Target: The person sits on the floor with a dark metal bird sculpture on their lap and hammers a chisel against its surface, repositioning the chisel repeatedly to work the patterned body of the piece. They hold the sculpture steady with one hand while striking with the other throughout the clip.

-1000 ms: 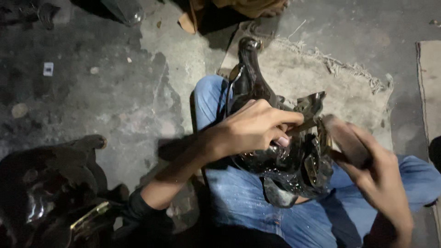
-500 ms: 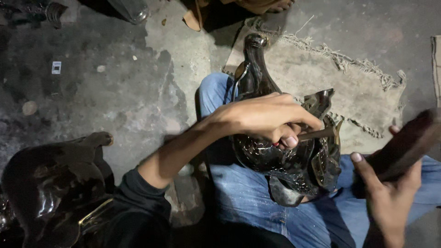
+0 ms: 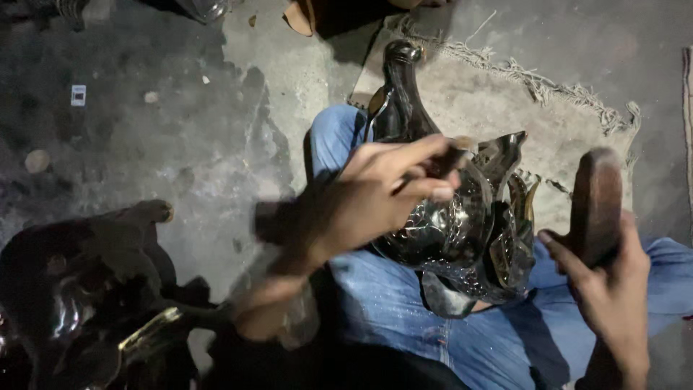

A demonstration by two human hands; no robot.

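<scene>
Fingers of the left hand (image 3: pixel 375 202): closed round a thin dark tool whose tip shows at 2 o'clock of the knuckles, pressed to the black embossed metal vessel (image 3: pixel 447 224). Half a second ago this hand sat lower on the vessel's belly; it has since slid toward the neck, blurred in motion.

Right hand (image 3: pixel 613 296): fingers clenched on a dark wooden block (image 3: pixel 595 202), held upright. It has swung in from 3 o'clock and risen, now near the vessel's flared rim but apart from it. Judged: a strike or press is being set up.

Vessel: rests on the lap in blue jeans (image 3: pixel 404 310), neck pointing to 12 o'clock, over the frayed mat (image 3: pixel 505 115).

Room: bare concrete floor (image 3: pixel 180 130) at 9 to 11 o'clock. Dark shiny metalware (image 3: pixel 79 303) crowds 8 o'clock, close to the left elbow. Mat fringe runs at 1 o'clock; space beyond it at 3 o'clock open.
</scene>
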